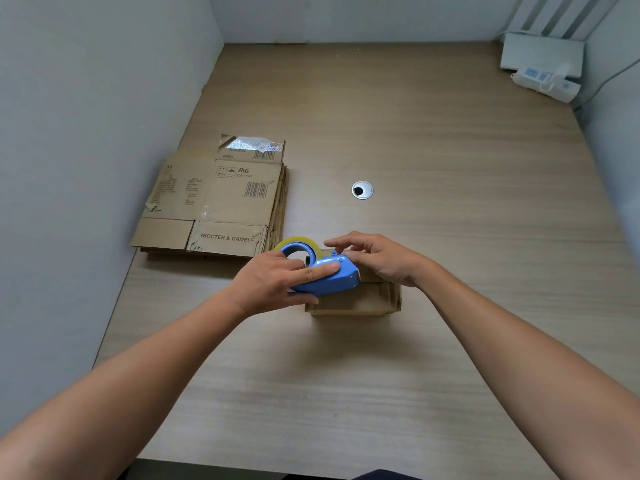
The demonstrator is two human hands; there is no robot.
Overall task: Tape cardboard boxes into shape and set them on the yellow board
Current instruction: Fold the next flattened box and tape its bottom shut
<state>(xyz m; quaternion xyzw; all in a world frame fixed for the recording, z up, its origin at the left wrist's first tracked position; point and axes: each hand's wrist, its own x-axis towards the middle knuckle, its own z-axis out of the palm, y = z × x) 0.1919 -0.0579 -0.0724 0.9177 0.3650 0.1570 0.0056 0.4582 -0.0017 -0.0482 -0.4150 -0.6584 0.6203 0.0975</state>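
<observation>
Both my forearms reach in from the bottom of the frame over the desk, meeting at centre. My left hand grips the blue tape dispenser, thumb underneath, index finger laid straight along its top, with the yellowish tape roll at the rear. Its nose sits over the small cardboard box, which lies just under my hands. My right hand comes in palm down, fingers loosely bent at the dispenser's nose; whether it pinches the tape end I can't tell, the tips are hidden. The risk as I see it: the box is light and barely braced, so a pull on the tape could drag it or pop its flaps, and a loose end could fold back on itself. Beyond, at centre left, sits the stack of flattened cardboard; a cable grommet lies mid-desk; a power strip is upper right. No yellow board in sight.
</observation>
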